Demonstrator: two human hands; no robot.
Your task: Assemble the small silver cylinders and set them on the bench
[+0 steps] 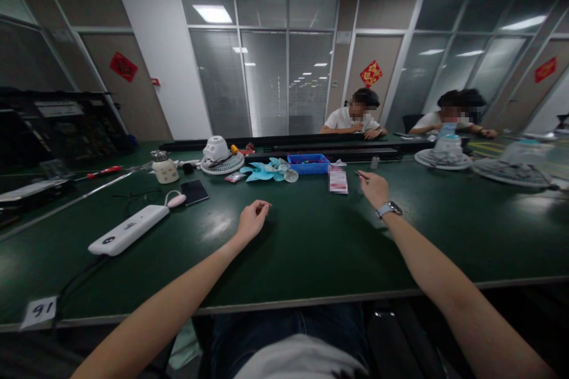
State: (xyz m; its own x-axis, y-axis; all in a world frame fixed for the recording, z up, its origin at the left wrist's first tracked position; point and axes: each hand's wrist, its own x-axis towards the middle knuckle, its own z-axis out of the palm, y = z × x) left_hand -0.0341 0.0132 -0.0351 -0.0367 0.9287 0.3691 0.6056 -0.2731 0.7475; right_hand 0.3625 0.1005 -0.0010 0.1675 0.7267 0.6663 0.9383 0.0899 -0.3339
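Observation:
Above the middle of the green table, my left hand is closed in a pinch. A tiny reddish spot shows at its fingertips, too small to make out. My right hand, with a watch on the wrist, is shut on a thin dark tool whose kind is unclear. Left of that hand lies a pinkish printed packet, blurred over. Behind it stands a blue plastic tray with small coloured parts inside. Light blue fan blades lie left of the tray.
At the left are a white power strip, a dark phone, a pale bottle and a white fan head. More fan parts stand at the right. Two people sit across the table behind long black rails.

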